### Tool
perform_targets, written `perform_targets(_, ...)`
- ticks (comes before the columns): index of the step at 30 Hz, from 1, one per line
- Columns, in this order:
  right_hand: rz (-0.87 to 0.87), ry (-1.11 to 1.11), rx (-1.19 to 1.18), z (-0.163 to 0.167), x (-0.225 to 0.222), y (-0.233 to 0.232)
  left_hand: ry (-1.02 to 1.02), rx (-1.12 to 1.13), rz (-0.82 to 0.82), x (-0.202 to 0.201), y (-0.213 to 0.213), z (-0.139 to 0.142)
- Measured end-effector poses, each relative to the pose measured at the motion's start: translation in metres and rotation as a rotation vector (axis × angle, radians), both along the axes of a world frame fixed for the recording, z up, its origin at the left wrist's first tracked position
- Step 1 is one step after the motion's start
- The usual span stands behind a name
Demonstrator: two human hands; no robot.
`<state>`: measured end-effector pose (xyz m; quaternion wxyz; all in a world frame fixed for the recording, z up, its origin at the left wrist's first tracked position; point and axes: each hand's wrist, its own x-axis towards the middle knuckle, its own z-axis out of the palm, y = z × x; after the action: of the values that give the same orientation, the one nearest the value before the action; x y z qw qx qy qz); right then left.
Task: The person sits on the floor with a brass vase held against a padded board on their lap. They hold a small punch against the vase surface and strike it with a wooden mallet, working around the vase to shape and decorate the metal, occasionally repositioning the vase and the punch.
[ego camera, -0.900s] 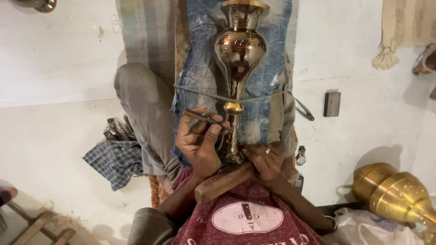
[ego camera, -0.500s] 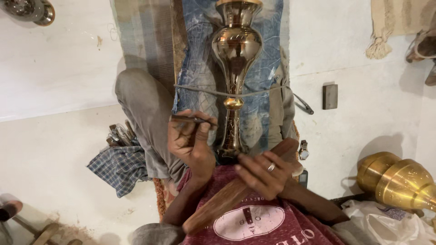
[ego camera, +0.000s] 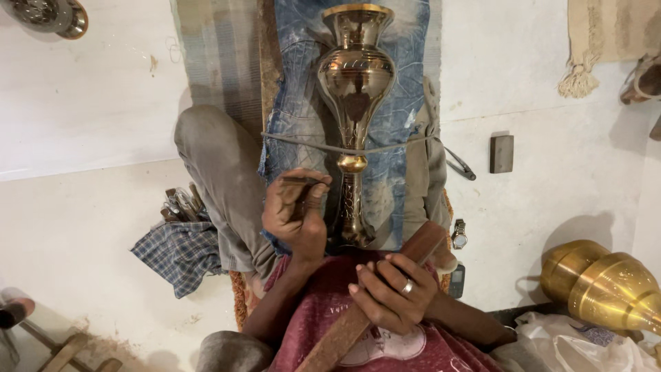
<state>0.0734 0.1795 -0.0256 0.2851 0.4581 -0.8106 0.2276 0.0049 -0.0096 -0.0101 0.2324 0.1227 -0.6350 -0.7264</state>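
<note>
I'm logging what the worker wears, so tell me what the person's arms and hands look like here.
Both forearms are bare, with no gloves or sleeves reaching the wrists. The right hand wears a plain silver-coloured ring on one finger. The left hand shows no ring or band that I can see. No wristwatch is on either wrist.

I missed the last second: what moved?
The right hand lifted the wooden stick off the vase's base, back toward the chest. The left hand kept its thin metal tool beside the brass vase, still tied down on the lap.
</note>
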Motion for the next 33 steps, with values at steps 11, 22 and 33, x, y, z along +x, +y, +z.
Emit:
perform_targets(11,-0.115,-0.478,-0.064,-0.001,-0.034,0.004,-0.066,0.468,-0.108,0.004,0.006,0.012)
perform_targets(22,-0.177,-0.835,-0.31,0.004,-0.027,0.011,-0.058,0.274,-0.289,-0.011,-0.014,0.012)
perform_targets(33,-0.544,-1.312,-0.782,0.004,-0.049,0.02,-0.252,-0.145,0.297,-0.034,-0.138,-0.088)
